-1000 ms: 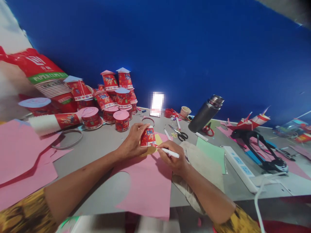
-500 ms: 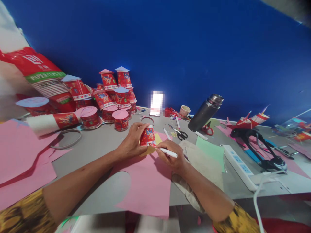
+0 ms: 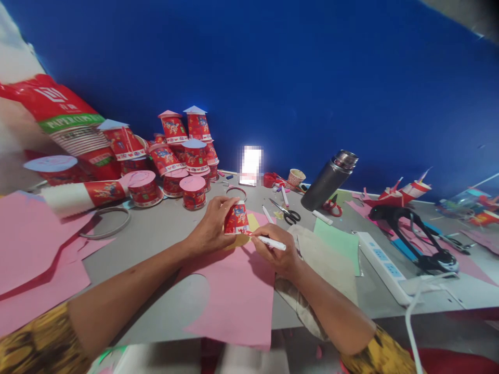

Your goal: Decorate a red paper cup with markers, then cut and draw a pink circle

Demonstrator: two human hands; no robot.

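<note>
A red printed paper cup (image 3: 237, 218) is upside down in my left hand (image 3: 215, 221), whose fingers wrap its side and top. My right hand (image 3: 275, 250) is closed around a white marker (image 3: 272, 242). The marker's red tip end is at the cup's lower rim on the right; whether it touches cannot be made out. Beneath both hands lies a pink paper sheet (image 3: 241, 301) with a rounded cut-out on its left, and a yellow piece of paper (image 3: 255, 222) shows behind the cup.
Decorated cups with paper tops (image 3: 194, 193) are stacked at the back left. Scissors (image 3: 287, 212), a dark flask (image 3: 329, 179) and a bright phone (image 3: 250, 166) stand or lie behind my hands. A beige cloth (image 3: 327, 259), green paper (image 3: 338, 244) and a power strip (image 3: 384, 267) are on the right.
My right hand and the marker have shifted very slightly to the right along the cup's rim. The left hand keeps its hold on the cup.
</note>
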